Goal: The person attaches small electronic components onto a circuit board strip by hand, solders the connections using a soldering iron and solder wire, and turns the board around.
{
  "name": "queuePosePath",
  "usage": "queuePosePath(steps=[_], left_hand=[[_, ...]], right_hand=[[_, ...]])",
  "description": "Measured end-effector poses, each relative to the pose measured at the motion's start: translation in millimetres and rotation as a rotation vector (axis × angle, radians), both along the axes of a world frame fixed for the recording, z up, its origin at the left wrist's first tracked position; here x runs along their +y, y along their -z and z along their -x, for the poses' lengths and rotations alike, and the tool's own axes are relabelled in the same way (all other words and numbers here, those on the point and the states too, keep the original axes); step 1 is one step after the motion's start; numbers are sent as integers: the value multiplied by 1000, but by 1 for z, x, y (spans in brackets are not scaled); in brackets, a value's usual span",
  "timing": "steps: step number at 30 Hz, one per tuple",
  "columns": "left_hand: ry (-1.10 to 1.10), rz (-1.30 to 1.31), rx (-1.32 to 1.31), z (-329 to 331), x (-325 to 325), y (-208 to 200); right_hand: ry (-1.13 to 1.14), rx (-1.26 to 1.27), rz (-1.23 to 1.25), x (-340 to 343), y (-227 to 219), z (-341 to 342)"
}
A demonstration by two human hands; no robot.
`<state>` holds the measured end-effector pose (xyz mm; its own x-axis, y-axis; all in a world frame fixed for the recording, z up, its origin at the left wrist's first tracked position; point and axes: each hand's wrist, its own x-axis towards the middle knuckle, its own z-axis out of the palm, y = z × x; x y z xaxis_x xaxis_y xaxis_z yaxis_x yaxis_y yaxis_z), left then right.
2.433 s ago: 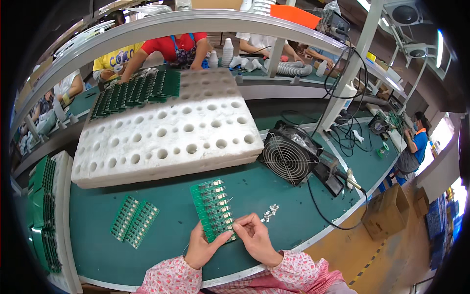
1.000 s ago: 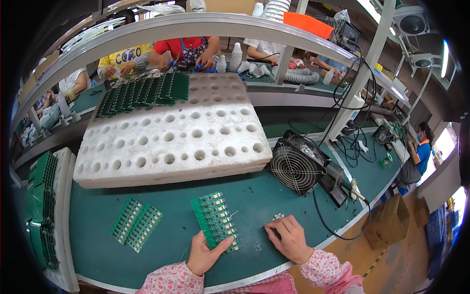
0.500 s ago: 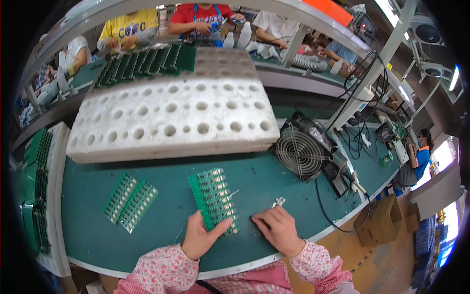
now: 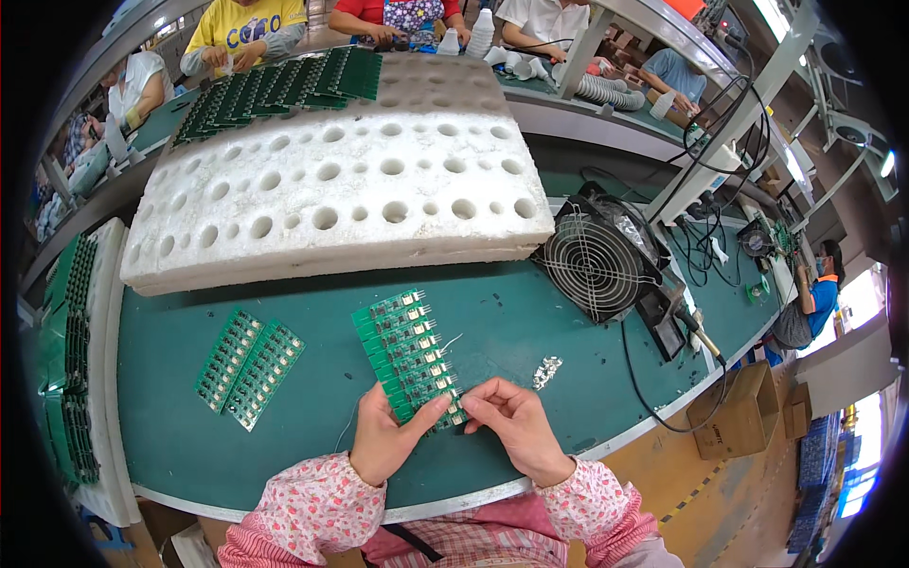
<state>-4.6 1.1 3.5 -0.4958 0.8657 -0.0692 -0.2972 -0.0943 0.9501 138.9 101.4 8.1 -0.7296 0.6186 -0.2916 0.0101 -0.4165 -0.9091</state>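
Head view: green circuit panel held low over a crowded desk

Across the desk (image 4: pixel 208 464), from where I stand, a thick white foam block (image 4: pixel 322 267) pitted with round holes fills the space behind the work, with a fan of overlapping green boards (image 4: pixel 284 90) on its far left. At its right end sits a black fan (image 4: pixel 597 265) with a round wire grille, and beside that a tool with a pale handle (image 4: pixel 699 333), its black cord (image 4: pixel 651 414) looping over the desk's edge. More boards (image 4: pixel 68 317) line a foam slab (image 4: pixel 109 379) at far left. Two small board strips (image 4: pixel 246 367) lie side by side, and a little heap of silvery parts (image 4: pixel 546 372) rests near the right hand (image 4: pixel 511 426).

Lettering crosses a co-worker's yellow shirt (image 4: pixel 248 26); dark print marks the brown carton (image 4: pixel 737 412) on the floor.

The green panel (image 4: pixel 402 355) slants between both hands, with pale rectangular parts rowed along its right side, metal pins jutting out and a thin wire poking free. The left hand (image 4: pixel 383 440) grips its lower end, thumb on top. The right fingers meet its lower right edge; I can't tell whether they pinch anything.
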Motion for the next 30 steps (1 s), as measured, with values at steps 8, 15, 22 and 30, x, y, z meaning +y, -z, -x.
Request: queuePosePath(steps=[8,15,22,30], left_hand=[[-20,10,33,-1,0,2],[24,56,80,-1,-2,0],[35,77,63,-2,-2,2],[-43,68,4,-1,3,2]], right_hand=[[-54,-29,-68,2,4,-2],[-11,6,-120,-7,5,-1],[15,-49,-233,-9,6,-2],[222,-375,-1333,43,1,-63]])
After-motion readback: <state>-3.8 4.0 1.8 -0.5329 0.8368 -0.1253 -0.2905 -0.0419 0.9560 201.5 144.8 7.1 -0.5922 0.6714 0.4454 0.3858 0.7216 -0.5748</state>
